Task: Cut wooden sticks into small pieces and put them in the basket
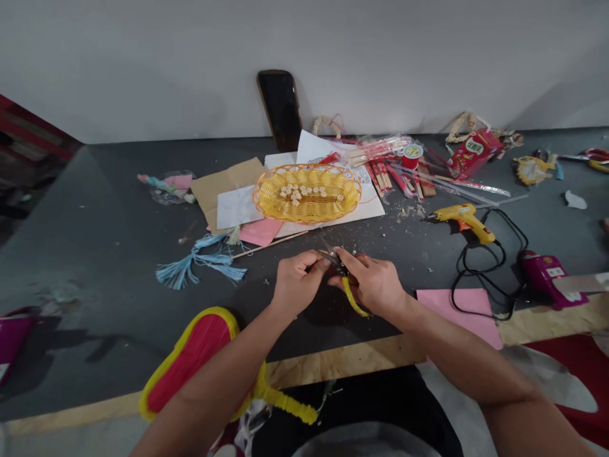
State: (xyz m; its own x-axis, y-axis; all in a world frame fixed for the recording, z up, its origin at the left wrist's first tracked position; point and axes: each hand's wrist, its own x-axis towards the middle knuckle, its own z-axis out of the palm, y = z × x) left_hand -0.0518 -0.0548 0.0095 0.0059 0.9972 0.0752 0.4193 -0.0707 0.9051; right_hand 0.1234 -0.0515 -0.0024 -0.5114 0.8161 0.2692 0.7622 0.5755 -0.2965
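Note:
My right hand (378,285) grips a pair of scissors (354,298) with yellow-wrapped handles, the blades pointing up and left. Thumb and finger of my left hand (297,282) are pinched together right at the blades; whatever they hold is too small to make out. Just beyond both hands stands a yellow woven basket (271,208) with several small cream flower-shaped pieces (304,191) in it. Under my left forearm lies a red fan-shaped piece (195,355) with a yellow fuzzy border and handle.
A blue tassel (190,265) and a thin stick (271,244) lie left of my hands. To the right are a yellow glue gun (466,221) with a looped black cord, pink paper (457,301) and a purple box (552,279). A phone (280,108) leans on the wall.

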